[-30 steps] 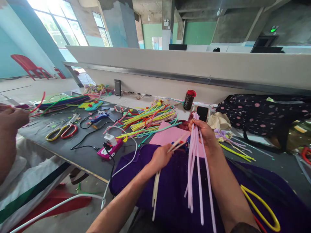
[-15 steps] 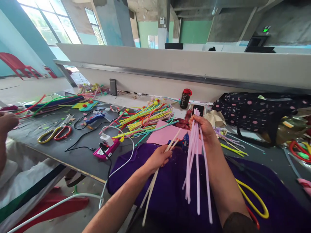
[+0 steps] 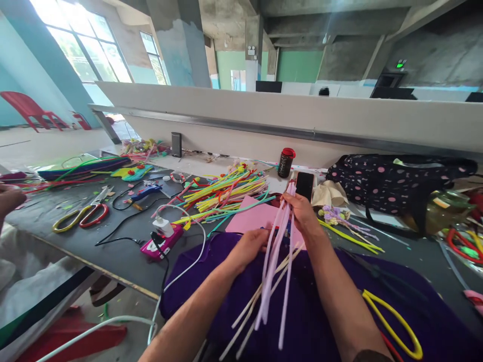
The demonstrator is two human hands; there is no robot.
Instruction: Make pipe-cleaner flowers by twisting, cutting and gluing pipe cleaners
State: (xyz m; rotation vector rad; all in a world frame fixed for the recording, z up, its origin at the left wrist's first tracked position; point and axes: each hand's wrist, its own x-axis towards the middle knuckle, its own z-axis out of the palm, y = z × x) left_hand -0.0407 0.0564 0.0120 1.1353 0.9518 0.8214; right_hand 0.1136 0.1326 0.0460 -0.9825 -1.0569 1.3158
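Observation:
My right hand is closed around the top of a bundle of lilac pipe cleaners, whose free ends hang down over the dark purple cloth. To its left, my left hand has its fingers curled at the handle of a blue glue gun. The bundle hides part of the glue gun. Several cream pipe cleaners lie loose on the cloth, crossing behind the lilac ones. Pink paper lies just beyond both hands.
A pile of coloured pipe cleaners lies mid-table. Scissors, a magenta power strip and a second glue gun are at left. A bottle, phone and patterned bag stand behind. Another person's hand shows far left.
My left hand has let go of the cream pipe cleaners, now on the cloth, and moved to the glue gun. My right hand has brought the lilac bundle left and slightly down.

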